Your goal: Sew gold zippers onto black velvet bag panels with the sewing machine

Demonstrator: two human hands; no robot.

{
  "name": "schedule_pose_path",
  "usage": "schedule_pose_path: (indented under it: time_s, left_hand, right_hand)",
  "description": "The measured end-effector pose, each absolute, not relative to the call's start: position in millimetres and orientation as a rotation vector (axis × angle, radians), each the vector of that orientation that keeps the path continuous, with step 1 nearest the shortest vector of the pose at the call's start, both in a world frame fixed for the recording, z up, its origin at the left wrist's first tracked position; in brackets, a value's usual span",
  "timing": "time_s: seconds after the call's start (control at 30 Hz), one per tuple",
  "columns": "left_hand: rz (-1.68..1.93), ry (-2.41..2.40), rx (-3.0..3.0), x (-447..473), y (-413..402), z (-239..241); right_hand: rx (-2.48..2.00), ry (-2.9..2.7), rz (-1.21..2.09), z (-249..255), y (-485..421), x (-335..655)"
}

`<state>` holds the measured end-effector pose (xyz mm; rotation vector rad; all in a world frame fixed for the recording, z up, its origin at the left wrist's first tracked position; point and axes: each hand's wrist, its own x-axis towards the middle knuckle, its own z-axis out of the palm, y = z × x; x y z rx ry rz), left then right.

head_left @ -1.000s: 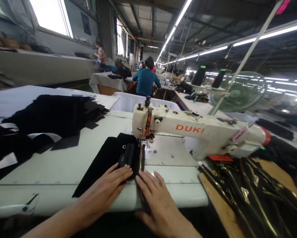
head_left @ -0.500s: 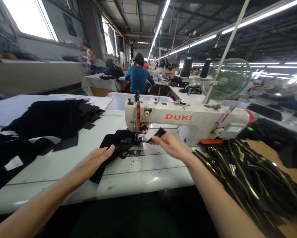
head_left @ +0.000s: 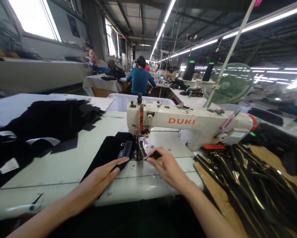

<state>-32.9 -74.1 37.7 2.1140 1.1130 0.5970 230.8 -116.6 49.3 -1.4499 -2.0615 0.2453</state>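
A white sewing machine (head_left: 160, 114) with orange lettering stands in front of me. Under its needle area lies a piece of black fabric (head_left: 105, 150) with a dark, shiny strip along its right edge. My left hand (head_left: 105, 173) is closed on the near edge of this fabric, thumb on top. To the right of the needle, a narrow black zipper tape (head_left: 142, 149) with a gold line runs toward me. My right hand (head_left: 165, 165) pinches its black end between thumb and fingers, just off the table top. Where tape and fabric meet at the presser foot is too dark to make out.
Black cut pieces (head_left: 49, 122) are piled on the left. At right, many gold-lined zipper tapes (head_left: 247, 181) lie heaped on a brown board. Behind the machine are a white bin (head_left: 118, 99), a green fan (head_left: 231, 82) and a seated person in teal (head_left: 140, 81).
The fabric has turned and come toward me at the needle, its shiny edge now showing. Both hands have moved nearer, the left also rightward. The right hand still pinches the tape.
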Motion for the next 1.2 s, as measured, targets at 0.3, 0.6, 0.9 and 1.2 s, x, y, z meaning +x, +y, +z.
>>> schedule_pose_path:
  time_s: [0.3,0.6,0.9,1.2]
  left_hand:
    - [0.292,0.896,2.589,-48,-63,26]
    - [0.413,1.089,2.663,34,-60,32]
    - [0.376,0.882,2.827,-42,-87,-1]
    - [0.529,0.943,2.697,-47,-88,8]
  right_hand:
    - [-1.514,-1.807,0.488,19,-135,206]
    - [-1.422,-1.824,0.509,49,-126,217]
    - [-1.388,-2.25,0.012,-14,-158,196]
    - [-1.319,-2.003,-0.076,-19,-163,174]
